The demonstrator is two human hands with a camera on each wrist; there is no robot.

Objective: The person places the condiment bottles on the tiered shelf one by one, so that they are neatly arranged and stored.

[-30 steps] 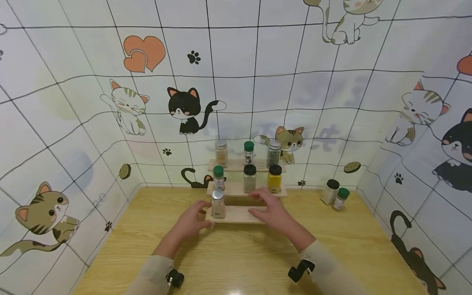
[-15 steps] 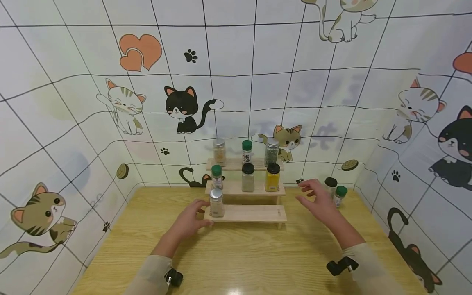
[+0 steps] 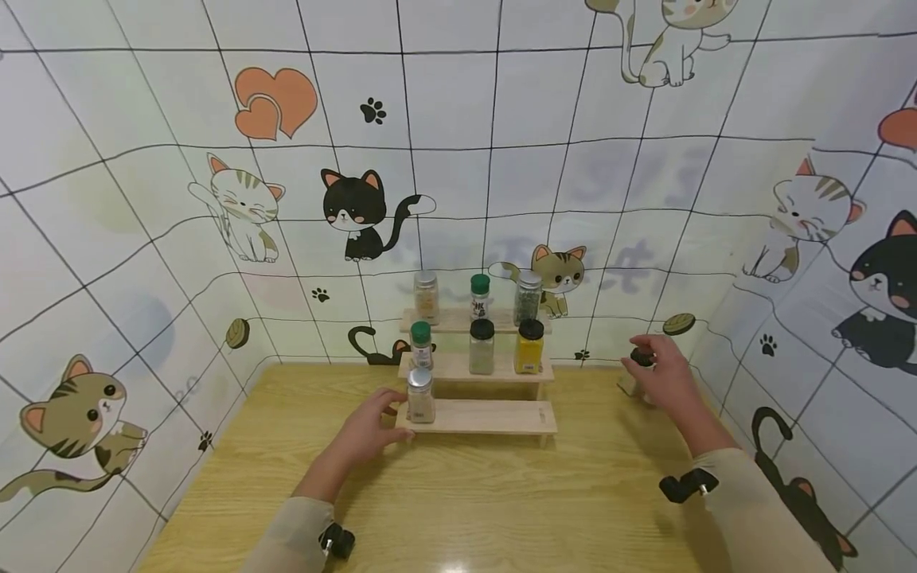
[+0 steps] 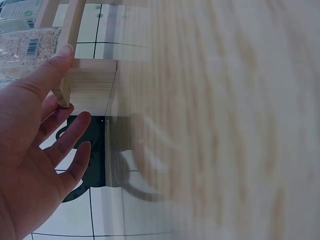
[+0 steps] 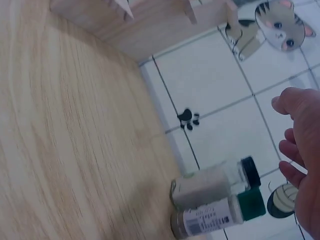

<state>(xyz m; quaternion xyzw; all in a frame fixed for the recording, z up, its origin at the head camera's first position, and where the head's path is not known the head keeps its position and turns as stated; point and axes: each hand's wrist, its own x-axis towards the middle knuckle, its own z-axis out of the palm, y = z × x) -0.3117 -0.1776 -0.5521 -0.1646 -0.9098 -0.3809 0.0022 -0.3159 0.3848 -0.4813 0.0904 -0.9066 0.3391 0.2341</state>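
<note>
My left hand point(image 3: 368, 427) grips the left end of the bottom shelf of a three-step wooden spice rack point(image 3: 494, 418). In the left wrist view its thumb lies on the board's edge point(image 4: 61, 92), with fingers on the other side. Beside that hand, a silver-capped spice jar point(image 3: 421, 400) stands on the shelf. Over at the right, my right hand point(image 3: 664, 374) hovers over a black-capped jar point(image 5: 207, 185), thumb and fingers parted. The right wrist view shows a gap between fingertips and cap. Next to it stands a green-capped jar point(image 5: 215, 219), which the hand hides in the head view.
On the middle shelf stand a green-capped jar point(image 3: 421, 346), a black-capped jar point(image 3: 482, 350) and a yellow jar point(image 3: 529, 350). The top shelf bears three more jars, including a green-capped one point(image 3: 479, 298). A cat-print wall sheet point(image 3: 458, 183) rises behind the wooden table point(image 3: 458, 493).
My right hand has moved from the rack's right side to the two jars at the right. The left hand has stayed on the rack's end.
</note>
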